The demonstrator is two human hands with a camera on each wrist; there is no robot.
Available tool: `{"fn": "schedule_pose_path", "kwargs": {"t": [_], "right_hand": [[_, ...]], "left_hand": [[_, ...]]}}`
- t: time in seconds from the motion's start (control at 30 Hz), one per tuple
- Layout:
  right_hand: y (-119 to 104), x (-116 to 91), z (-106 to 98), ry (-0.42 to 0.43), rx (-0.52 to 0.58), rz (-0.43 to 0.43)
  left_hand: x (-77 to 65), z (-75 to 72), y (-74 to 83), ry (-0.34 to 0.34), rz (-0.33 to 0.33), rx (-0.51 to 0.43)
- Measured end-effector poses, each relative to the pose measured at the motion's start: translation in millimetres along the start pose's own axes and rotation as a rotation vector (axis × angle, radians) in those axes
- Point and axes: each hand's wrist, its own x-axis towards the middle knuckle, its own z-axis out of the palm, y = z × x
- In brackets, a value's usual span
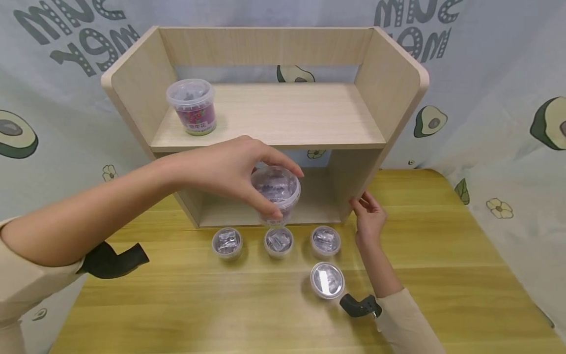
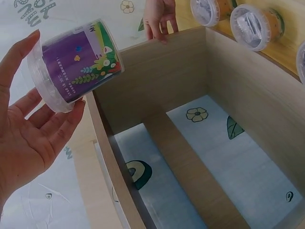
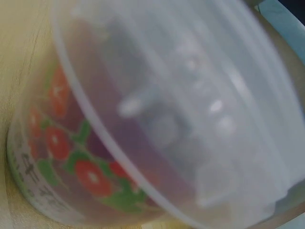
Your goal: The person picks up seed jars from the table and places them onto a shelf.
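Observation:
My left hand (image 1: 234,169) grips a clear plastic tub (image 1: 278,189) by its rim, thumb on one side and fingers on the other. The left wrist view shows the tub's purple label (image 2: 78,62). It hangs in front of the lower opening of a two-tier wooden shelf (image 1: 265,115). At the shelf's lower right, my right hand (image 1: 370,221) holds the front edge of the side panel (image 1: 358,172) between thumb and fingers. A similar tub (image 1: 194,110) with a purple flowered label stands at the left of the upper tier.
Before the shelf, a row of three small tubs (image 1: 227,243) stands on the wooden table (image 1: 212,309). Another tub (image 1: 327,280) stands nearer, beside the right wrist's black strap (image 1: 358,306). A patterned cloth (image 1: 499,113) hangs behind. One lidded tub (image 3: 95,157) fills the right wrist view.

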Motion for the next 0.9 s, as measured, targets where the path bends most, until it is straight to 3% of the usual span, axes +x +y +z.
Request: {"fn": "schedule_pose_path", "kwargs": {"t": [0.23,0.5,0.9], "right_hand": [[-2,1,-1,-0.009,-0.007,0.012],[-2,1,-2,-0.009,0.009,0.004],[-1,1,-3,-0.007,-0.008,0.008]], "left_hand": [[6.0,-24.7,1.0,0.028,0.022,-0.018],[14.9,-59.1,-3.5,0.076,-0.037,0.010],[27.8,-79.5,-23.7,0.096,-0.161,0.088]]}}
